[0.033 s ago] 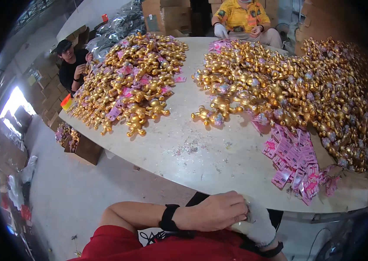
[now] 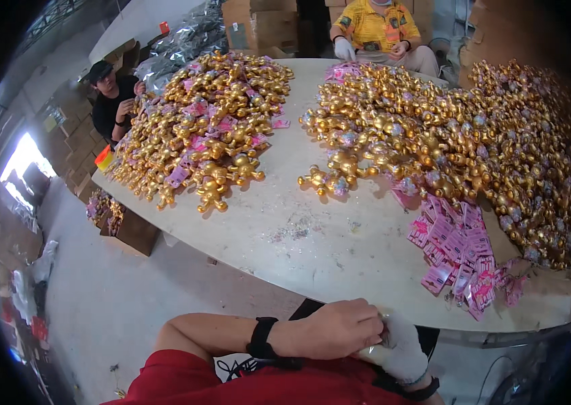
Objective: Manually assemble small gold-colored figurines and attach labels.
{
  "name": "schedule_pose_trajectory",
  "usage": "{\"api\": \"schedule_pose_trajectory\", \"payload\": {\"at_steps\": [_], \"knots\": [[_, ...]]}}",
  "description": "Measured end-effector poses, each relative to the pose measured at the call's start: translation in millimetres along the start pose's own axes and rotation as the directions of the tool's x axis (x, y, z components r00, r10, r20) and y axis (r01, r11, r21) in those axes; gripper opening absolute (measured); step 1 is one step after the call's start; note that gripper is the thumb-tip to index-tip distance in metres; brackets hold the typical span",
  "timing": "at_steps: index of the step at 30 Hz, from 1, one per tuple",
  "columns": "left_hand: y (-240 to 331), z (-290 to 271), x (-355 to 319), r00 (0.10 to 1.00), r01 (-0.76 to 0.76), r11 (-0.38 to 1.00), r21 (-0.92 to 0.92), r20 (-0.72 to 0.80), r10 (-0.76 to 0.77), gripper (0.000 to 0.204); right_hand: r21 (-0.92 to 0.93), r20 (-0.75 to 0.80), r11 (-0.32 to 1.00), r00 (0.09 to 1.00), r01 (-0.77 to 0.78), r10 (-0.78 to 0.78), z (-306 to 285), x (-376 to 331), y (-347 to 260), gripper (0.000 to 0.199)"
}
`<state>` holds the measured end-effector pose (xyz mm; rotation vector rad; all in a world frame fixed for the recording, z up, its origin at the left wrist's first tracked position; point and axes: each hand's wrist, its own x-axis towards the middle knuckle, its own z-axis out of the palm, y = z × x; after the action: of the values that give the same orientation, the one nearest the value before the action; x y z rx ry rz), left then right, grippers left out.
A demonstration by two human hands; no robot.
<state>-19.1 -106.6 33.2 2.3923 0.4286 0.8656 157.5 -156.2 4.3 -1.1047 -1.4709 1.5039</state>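
A small shiny thing [image 2: 370, 351], too covered for its kind to be clear, sits between the two hands, just on the wearer's side of the near edge of the desk [image 2: 353, 270]. Held off the desk like this, it could drop to the floor [image 2: 177, 297]; a loosened pinch or a slick surface would be the likely cause.

It lies under the curled fingers of the bare left hand [image 2: 336, 329] and against the white-gloved right hand [image 2: 405, 347]. The left fingers are bent nearly closed and seem to have hold of it; the right fingers are hidden, so I cannot tell how far open they are or what they grip.

Farther out, loose pink cards [image 2: 457, 246] lie just inside the desk's near edge, toward its right end, where a sweeping forearm might knock some off. The gold figures rise in a right heap [image 2: 427, 135] and a left heap [image 2: 211, 135] on the desk; steep piling could make either slide
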Motion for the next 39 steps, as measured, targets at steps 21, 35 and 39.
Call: {"api": "schedule_pose_trajectory", "payload": {"at_steps": [21,35,39], "knots": [[-8,-10,-14,0.849,0.498,0.621,-0.605,0.198,-0.489,0.024,-0.473,-0.053,0.842,0.946,0.259,-0.321,20,7,-12,0.020],[-189,-96,13,0.958,0.271,0.693,0.668,-0.254,-0.129,0.039,0.286,-0.346,0.955,0.921,-0.078,0.179,13,21,-17,0.010],[-198,-87,28,0.932,0.363,0.674,0.643,-0.265,-0.249,0.046,0.531,-0.345,0.847,0.914,0.002,0.214,-6,27,23,0.019]]}}
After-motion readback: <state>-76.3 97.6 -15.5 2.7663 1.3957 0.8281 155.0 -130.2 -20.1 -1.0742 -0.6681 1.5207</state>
